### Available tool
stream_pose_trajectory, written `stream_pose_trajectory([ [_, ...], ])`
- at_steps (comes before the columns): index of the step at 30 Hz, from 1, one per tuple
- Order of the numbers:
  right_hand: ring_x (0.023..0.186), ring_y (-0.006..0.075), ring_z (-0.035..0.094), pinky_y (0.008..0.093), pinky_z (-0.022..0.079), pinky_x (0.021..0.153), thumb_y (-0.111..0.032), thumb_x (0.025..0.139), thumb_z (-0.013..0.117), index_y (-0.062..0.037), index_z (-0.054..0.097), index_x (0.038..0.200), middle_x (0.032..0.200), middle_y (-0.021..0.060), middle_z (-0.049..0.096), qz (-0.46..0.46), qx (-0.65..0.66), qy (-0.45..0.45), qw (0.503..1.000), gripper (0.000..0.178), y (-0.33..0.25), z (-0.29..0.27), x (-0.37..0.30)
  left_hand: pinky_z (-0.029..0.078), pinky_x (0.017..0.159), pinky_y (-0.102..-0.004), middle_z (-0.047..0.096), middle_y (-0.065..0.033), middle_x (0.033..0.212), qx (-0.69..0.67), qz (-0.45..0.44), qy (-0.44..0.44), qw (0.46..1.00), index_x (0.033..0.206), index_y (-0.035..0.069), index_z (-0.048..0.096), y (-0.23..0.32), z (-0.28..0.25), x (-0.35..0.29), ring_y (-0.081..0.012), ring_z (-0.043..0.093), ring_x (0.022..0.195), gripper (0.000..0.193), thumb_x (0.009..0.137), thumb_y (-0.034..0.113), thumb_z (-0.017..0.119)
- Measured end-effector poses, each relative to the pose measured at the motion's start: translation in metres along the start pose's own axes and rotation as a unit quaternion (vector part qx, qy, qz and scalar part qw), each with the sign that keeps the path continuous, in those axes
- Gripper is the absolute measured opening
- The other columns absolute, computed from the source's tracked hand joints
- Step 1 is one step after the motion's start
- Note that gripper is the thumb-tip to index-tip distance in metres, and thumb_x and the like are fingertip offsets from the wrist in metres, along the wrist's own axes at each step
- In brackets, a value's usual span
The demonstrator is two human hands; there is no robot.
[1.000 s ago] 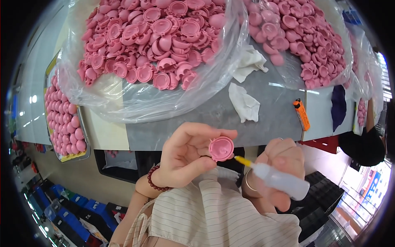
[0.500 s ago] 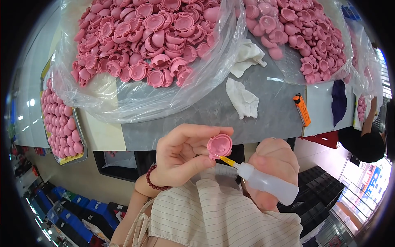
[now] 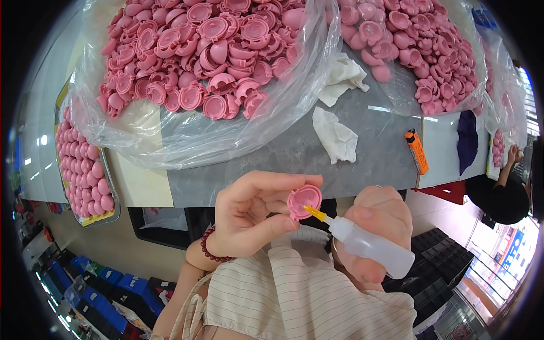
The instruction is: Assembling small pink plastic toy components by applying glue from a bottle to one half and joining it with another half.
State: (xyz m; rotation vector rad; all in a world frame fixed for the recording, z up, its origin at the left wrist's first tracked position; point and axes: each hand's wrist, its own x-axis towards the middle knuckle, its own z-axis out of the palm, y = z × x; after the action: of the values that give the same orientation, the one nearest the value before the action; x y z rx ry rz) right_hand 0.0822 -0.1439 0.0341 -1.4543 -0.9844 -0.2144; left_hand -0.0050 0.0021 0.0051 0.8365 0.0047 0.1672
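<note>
Between thumb and fingers, my left hand point(image 3: 249, 212) grips a round pink plastic half-shell point(image 3: 305, 201), its hollow side showing. My right hand point(image 3: 382, 226) is wrapped round a translucent white squeeze bottle point(image 3: 368, 243). The yellow nozzle tip point(image 3: 315, 213) of the bottle points into the shell's hollow, near its lower rim; whether it touches the plastic I cannot tell. Both hands are close together just in front of the table's near edge. Past them, a heap of similar pink half-shells point(image 3: 215, 56) lies in a clear plastic bag point(image 3: 226, 147).
A second bag of pink pieces point(image 3: 436, 56) lies at the far right. Crumpled white cloths point(image 3: 335, 135), an orange cutter or lighter-like tool point(image 3: 417, 152) and a dark purple cloth point(image 3: 467, 141) rest on the table point(image 3: 243, 184). Leftward stands a tray of pink domes point(image 3: 85, 170). Another person point(image 3: 501, 198) sits at right.
The bottle's nozzle has shifted slightly right and up along the shell's hollow, with my right hand tilting a little. My left hand has barely moved.
</note>
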Motion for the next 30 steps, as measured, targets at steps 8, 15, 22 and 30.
stream_pose_trajectory([
  [8, 0.050, 0.0166, 0.049, 0.0254, 0.035, 0.038, -0.038, 0.084, 0.047, 0.0024, 0.053, 0.081, 0.086, 0.0198, 0.059, -0.084, -0.026, 0.023, 0.996, 0.041, 0.008, 0.000, 0.000, 0.044, 0.087, -0.0313, 0.045, -0.0273, 0.116, 0.009, 0.027, -0.032, 0.999, 0.112, -0.009, 0.041, 0.001, 0.000, 0.001, -0.0230, 0.051, 0.103, 0.040, 0.074, -0.013, 0.052],
  [15, 0.050, 0.0166, 0.050, 0.0238, 0.035, 0.037, -0.033, 0.087, 0.045, 0.0038, 0.049, 0.081, 0.083, 0.0253, 0.058, -0.120, -0.029, 0.058, 0.991, 0.037, 0.011, 0.007, -0.001, 0.048, 0.079, -0.0285, 0.050, -0.0252, 0.111, 0.133, 0.062, 0.010, 0.989, 0.106, -0.009, 0.049, 0.002, 0.002, 0.001, -0.0232, 0.057, 0.094, 0.038, 0.069, -0.013, 0.058],
  [22, 0.050, 0.0173, 0.050, 0.0246, 0.036, 0.038, -0.032, 0.086, 0.046, 0.0039, 0.049, 0.080, 0.082, 0.0255, 0.058, -0.115, -0.027, 0.057, 0.991, 0.037, 0.012, 0.007, -0.004, 0.049, 0.075, -0.0265, 0.053, -0.0218, 0.109, 0.243, 0.088, 0.030, 0.966, 0.103, -0.006, 0.054, 0.004, 0.002, 0.001, -0.0216, 0.060, 0.088, 0.037, 0.067, -0.009, 0.062],
  [30, 0.060, 0.0135, 0.033, 0.0241, 0.024, 0.047, -0.046, 0.083, 0.042, 0.0023, 0.052, 0.096, 0.063, 0.0023, 0.033, -0.063, 0.087, 0.220, 0.970, 0.051, 0.015, 0.001, -0.003, 0.047, 0.081, -0.0319, 0.048, -0.0261, 0.113, 0.125, 0.091, -0.002, 0.988, 0.110, -0.005, 0.046, -0.002, -0.002, 0.006, -0.0249, 0.054, 0.099, 0.038, 0.073, -0.009, 0.055],
])
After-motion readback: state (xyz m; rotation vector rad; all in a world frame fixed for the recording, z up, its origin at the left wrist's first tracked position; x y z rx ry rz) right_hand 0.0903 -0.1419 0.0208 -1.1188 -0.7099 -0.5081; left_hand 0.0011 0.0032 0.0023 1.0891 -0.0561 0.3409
